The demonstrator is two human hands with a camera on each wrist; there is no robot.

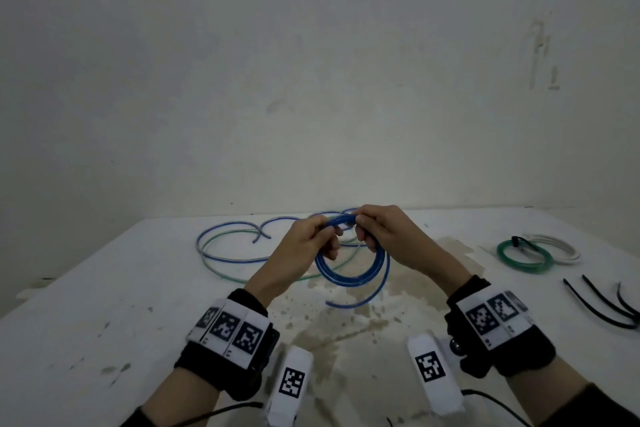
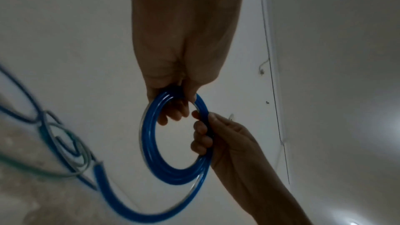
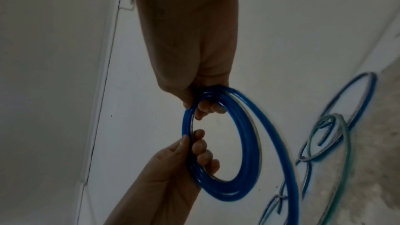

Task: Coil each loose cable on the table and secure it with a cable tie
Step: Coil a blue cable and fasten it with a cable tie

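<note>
Two loose cables, one blue and one green, are lying uncoiled at 10 o'clock on the table, probably waiting their turn. Left hand is gripping the blue coil at its top, raised above table centre, likely pinning finished loops together. Right hand, just beside it, is clamped round the same bundle; the free tail is hanging toward 6 o'clock. At 3 o'clock, tied green and white coils are sitting aside, black cable ties within reach.
</note>
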